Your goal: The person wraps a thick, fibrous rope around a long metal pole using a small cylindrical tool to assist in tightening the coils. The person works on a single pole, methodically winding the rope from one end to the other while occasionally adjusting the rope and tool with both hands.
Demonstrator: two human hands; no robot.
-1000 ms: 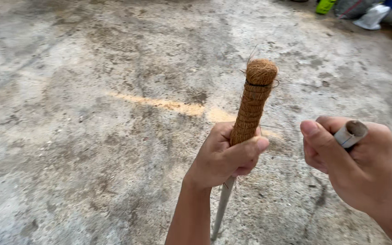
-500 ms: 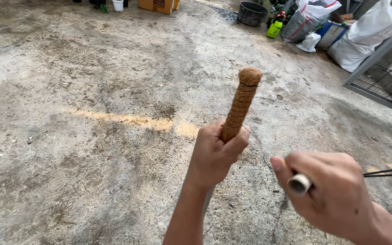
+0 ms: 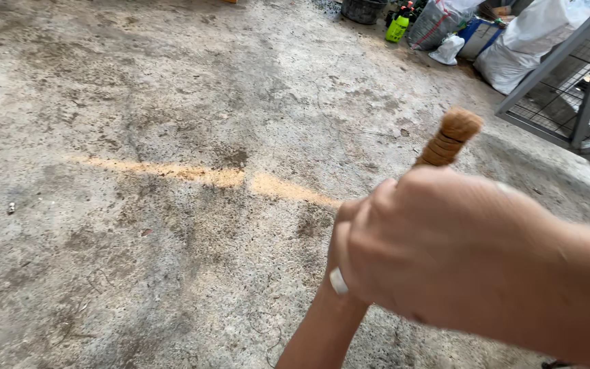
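A stick wrapped in brown coir rope (image 3: 449,137) stands tilted over the concrete floor; only its rounded top shows. My left forearm (image 3: 319,329) rises toward it from below, and the hand itself is hidden. My right hand (image 3: 445,246) is blurred and sits in front of the left hand, covering it and most of the stick. Its fingers are closed around a small white cylindrical object (image 3: 337,281), whose end peeks out at the lower left of the fist.
The concrete floor (image 3: 138,137) is stained, with a pale orange streak (image 3: 199,175) across it. A grey metal mesh frame (image 3: 568,82) stands at the right. White sacks (image 3: 513,41), a green bottle (image 3: 397,27) and a dark basket (image 3: 362,9) lie at the back.
My right hand has swung up and left across the left hand, hiding it. The view has tilted so the stick's top sits further right.
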